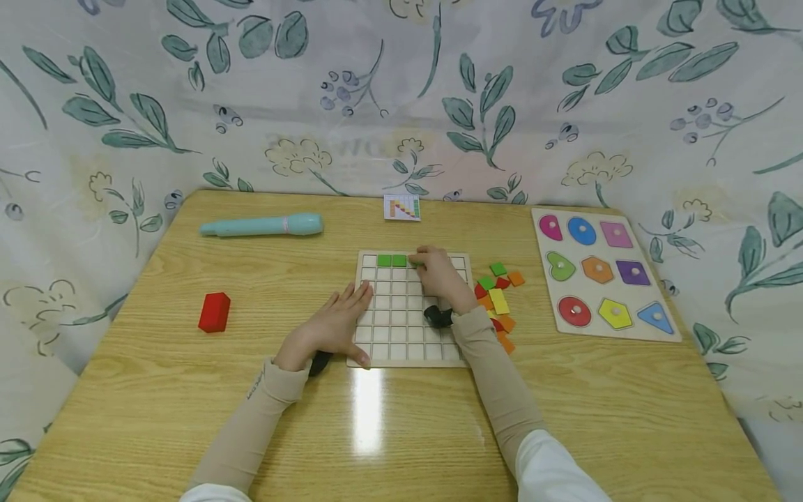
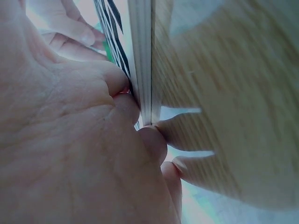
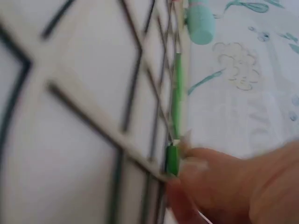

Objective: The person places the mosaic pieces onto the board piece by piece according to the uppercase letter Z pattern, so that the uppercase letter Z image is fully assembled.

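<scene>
The left hand, grip spread and empty, rests against the grid board, seemingly to steady it; the right hand pinches 1 green tile in its grip at the top row (2 green squares lie alongside).

A wood-grained table carries a turquoise pen-shaped object, a red block, a small printed card (the one nearest the far edge), a gridded board, loose coloured tiles beside it, and, at right, a knobbed shape puzzle.
</scene>
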Demonstrator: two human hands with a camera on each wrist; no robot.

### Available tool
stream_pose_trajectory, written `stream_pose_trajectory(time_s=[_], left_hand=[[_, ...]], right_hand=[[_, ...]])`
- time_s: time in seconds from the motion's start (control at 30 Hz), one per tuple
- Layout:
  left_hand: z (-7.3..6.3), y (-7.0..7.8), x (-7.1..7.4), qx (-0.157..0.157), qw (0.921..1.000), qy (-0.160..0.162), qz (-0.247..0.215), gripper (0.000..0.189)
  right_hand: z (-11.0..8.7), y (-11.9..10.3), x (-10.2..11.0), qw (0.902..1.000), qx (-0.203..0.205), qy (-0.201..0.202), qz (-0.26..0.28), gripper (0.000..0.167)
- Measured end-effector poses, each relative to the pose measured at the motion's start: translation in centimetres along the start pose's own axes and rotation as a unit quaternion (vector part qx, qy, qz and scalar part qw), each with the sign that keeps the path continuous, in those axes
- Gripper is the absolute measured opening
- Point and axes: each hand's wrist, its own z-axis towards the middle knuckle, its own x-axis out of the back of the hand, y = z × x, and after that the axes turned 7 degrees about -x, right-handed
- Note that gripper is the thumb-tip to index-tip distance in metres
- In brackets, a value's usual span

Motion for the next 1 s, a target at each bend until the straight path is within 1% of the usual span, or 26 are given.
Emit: stream_pose_trajectory(time_s=[0.17, 0.23, 0.3, 0.37, 0.5, 0.67, 0.77, 0.8, 0.9, 1.0], left_hand=[[0.0, 0.1, 0.0, 0.001, 1.0, -0.003, -0.002, 0.137], [0.0, 0.1, 0.0, 0.0, 1.0, -0.002, -0.003, 0.136], [0.0, 0.0, -0.1, 0.0, 1.0, 0.0, -0.004, 0.136], [-0.1, 0.0, -0.1, -0.001, 1.0, 0.003, -0.005, 0.135], [0.0, -0.1, 0.0, -0.004, 1.0, 0.005, -0.005, 0.136], [-0.1, 0.0, 0.1, -0.005, 1.0, 0.005, -0.002, 0.136], [-0.1, -0.1, 0.1, -0.002, 1.0, 0.002, -0.002, 0.135], [-0.1, -0.1, 0.1, -0.001, 1.0, 0.001, -0.001, 0.135], [-0.1, -0.1, 0.1, 0.004, 1.0, -0.004, 0.003, 0.135], [-0.2, -0.1, 0.2, 0.002, 1.0, 0.002, 0.003, 0.135]], right_hand=[[0.0, 0.5, -0.5, 0.9974, -0.041, 0.047, 0.037, 0.036], [0.1, 0.6, -0.6, 0.9963, -0.046, 0.057, 0.045, 0.033], [0.1, 0.6, -0.6, 0.996, -0.041, 0.061, 0.051, 0.031], [0.2, 0.6, -0.7, 0.996, -0.032, 0.06, 0.057, 0.029], [0.3, 0.5, -0.7, 0.9962, -0.013, 0.04, 0.076, 0.027], [0.3, 0.6, -0.5, 0.9949, -0.004, 0.017, 0.099, 0.026], [-0.1, 1.0, 0.4, 0.9923, -0.013, 0.013, 0.122, 0.026], [-0.2, 1.3, 0.8, 0.9912, -0.017, 0.017, 0.13, 0.026], [-0.9, 2.5, 2.7, 0.9861, -0.049, 0.036, 0.154, 0.029], [-1.7, 4.5, 4.7, 0.9791, -0.084, 0.065, 0.174, 0.032]])
